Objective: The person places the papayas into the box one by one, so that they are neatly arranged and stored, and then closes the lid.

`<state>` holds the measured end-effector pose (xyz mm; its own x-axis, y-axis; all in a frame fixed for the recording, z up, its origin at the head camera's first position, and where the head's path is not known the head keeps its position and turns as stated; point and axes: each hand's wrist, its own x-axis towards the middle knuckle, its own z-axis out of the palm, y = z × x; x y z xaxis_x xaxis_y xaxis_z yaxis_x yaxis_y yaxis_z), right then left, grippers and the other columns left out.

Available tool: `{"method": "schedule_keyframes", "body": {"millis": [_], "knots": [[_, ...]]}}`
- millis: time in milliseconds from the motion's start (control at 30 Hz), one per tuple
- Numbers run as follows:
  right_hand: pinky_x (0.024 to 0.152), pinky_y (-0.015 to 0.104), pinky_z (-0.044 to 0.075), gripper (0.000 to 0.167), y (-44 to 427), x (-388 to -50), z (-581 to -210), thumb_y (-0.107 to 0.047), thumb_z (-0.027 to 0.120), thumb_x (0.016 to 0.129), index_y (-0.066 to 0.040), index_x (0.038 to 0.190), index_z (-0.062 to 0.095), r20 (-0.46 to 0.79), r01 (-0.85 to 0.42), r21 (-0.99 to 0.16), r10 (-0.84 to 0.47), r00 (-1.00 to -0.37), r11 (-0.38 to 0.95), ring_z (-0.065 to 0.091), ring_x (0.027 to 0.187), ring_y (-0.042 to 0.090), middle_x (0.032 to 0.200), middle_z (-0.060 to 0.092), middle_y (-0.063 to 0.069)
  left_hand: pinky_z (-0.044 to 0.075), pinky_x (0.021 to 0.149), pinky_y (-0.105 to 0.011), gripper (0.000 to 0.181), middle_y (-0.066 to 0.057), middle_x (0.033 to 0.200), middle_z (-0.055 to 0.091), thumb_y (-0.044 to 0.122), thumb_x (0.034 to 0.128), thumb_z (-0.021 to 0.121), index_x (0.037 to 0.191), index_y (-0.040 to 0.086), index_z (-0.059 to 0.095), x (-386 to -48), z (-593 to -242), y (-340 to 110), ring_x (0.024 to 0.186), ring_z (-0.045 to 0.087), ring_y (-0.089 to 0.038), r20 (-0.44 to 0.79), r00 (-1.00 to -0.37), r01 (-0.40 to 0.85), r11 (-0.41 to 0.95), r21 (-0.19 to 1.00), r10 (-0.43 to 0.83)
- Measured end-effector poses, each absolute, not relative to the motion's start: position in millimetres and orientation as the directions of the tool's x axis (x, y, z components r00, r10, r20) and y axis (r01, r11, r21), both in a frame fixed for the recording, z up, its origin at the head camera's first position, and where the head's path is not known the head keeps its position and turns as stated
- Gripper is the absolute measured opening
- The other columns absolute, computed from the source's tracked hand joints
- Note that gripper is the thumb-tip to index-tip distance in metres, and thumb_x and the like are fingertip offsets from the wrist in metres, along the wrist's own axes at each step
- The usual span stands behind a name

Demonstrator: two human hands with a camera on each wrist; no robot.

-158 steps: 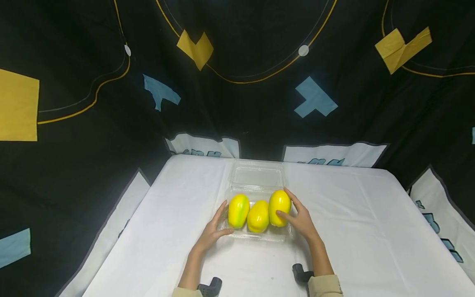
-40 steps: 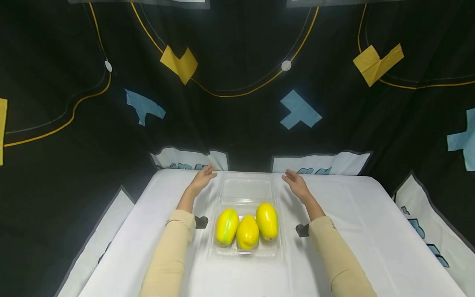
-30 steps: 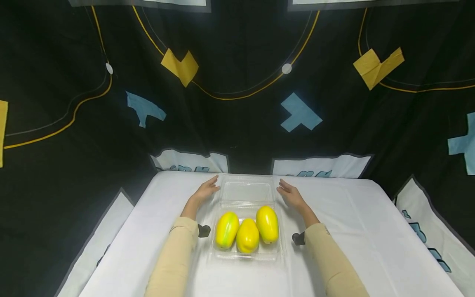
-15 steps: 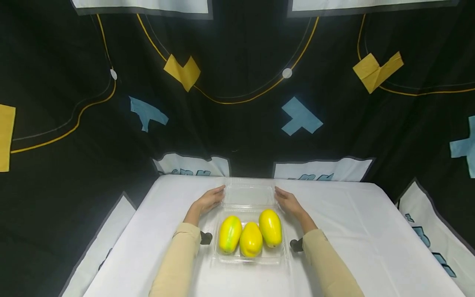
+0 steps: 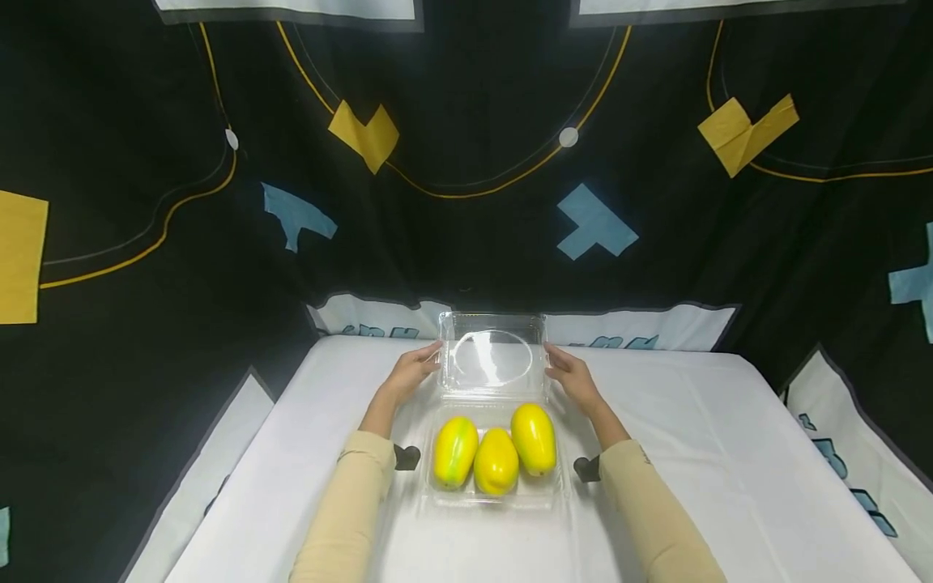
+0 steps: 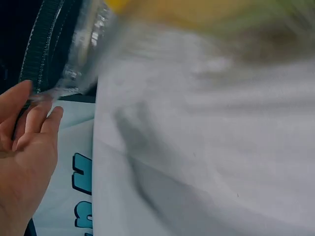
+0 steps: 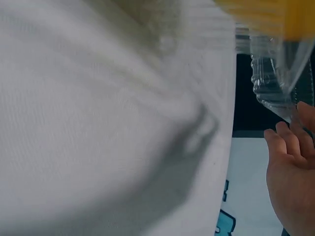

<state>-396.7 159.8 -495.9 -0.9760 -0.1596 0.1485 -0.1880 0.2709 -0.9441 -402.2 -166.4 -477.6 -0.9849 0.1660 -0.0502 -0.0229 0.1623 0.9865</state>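
Observation:
A clear plastic clamshell box (image 5: pixel 484 500) lies on the table with three glossy yellow mangoes (image 5: pixel 496 461) side by side in its base. Its hinged lid (image 5: pixel 492 360) stands raised and tilted up at the far side. My left hand (image 5: pixel 411 374) pinches the lid's left edge, and my right hand (image 5: pixel 574 380) pinches the right edge. Seen from the left wrist, thumb and fingers of the left hand (image 6: pixel 34 152) meet at a lid corner (image 6: pixel 74 73). In the right wrist view, the right hand (image 7: pixel 293 172) grips the opposite corner (image 7: pixel 270 83).
A white cloth covers the table (image 5: pixel 670 453). Behind its far edge hangs a black curtain (image 5: pixel 466 251) with yellow and blue patches. White printed panels (image 5: pixel 641 328) run along the curtain's bottom.
Both hands left the mangoes and box base, reached to the far side and took hold of the lid's edges. The lid, lying flat before, has been lifted and tilted upward.

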Motion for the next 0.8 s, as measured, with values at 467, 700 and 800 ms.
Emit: {"method": "schedule_keyframes", "body": {"millis": [467, 700, 800], "knots": [[0.104, 0.035, 0.034, 0.057, 154.0, -383.6, -476.6, -0.009, 0.052, 0.094, -0.010, 0.145, 0.027, 0.180, -0.180, -0.976, -0.007, -0.984, 0.126, 0.040, 0.127, 0.024, 0.140, 0.039, 0.013, 0.027, 0.109, -0.034, 0.051, -0.019, 0.145, 0.031, 0.002, 0.0969, 0.042, 0.145, 0.003, 0.025, -390.8, -436.3, -164.5, 0.133, 0.032, -0.027, 0.009, -0.988, -0.039, -0.299, 0.953, 0.156], [0.102, 0.029, 0.035, 0.051, 147.3, -373.8, -441.4, -0.009, 0.050, 0.095, -0.003, 0.142, 0.031, 0.212, -0.212, -0.977, 0.008, -0.977, 0.000, 0.037, 0.129, 0.020, 0.143, 0.036, 0.012, 0.036, 0.103, -0.035, 0.045, -0.020, 0.138, 0.042, 0.021, 0.0999, 0.041, 0.135, -0.006, 0.039, -390.4, -409.9, -154.6, 0.126, 0.042, -0.026, 0.031, -0.999, 0.028, -0.210, 0.977, 0.010], [0.101, 0.025, 0.037, 0.051, 146.8, -377.2, -437.4, -0.015, 0.051, 0.096, -0.006, 0.143, 0.032, 0.233, -0.233, -0.972, 0.036, -0.972, -0.005, 0.038, 0.129, 0.016, 0.143, 0.038, 0.008, 0.037, 0.102, -0.035, 0.049, -0.019, 0.134, 0.047, 0.030, 0.1002, 0.039, 0.132, -0.006, 0.044, -383.5, -395.6, -150.6, 0.123, 0.046, -0.025, 0.059, -0.998, 0.062, -0.137, 0.989, -0.031]]}}
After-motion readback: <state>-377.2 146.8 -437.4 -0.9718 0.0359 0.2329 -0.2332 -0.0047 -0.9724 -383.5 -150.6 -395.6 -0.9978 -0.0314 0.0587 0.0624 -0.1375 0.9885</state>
